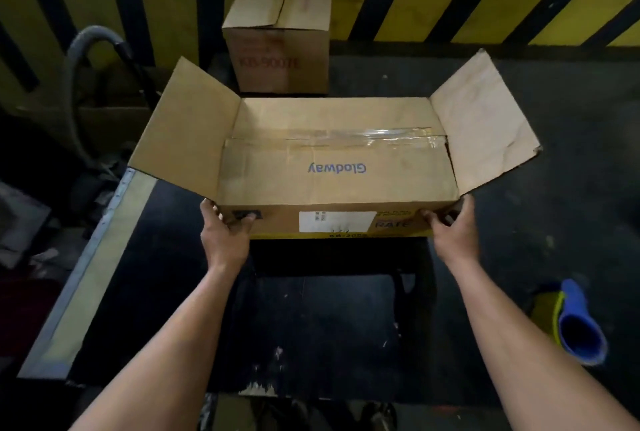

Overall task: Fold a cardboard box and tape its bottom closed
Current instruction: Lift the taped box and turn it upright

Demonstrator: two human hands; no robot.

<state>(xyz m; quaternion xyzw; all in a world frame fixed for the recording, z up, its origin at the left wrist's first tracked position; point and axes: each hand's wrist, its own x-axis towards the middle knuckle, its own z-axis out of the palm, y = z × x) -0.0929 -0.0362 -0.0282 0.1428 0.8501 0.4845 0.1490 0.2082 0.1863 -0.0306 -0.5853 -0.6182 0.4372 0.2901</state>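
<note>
the cardboard box (332,167) sits on a dark worktop (325,319), near its far edge. left hand (225,226) and right hand (450,226) grip its near corners, fingers curled on it. it looks light, stiff yet creasable.

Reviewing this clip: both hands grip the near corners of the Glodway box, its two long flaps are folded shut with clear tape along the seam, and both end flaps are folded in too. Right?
Not quite. The head view shows the end flaps of the Glodway box standing open, splayed outward. The rest holds: left hand and right hand at the near corners, clear tape along the seam.
</note>
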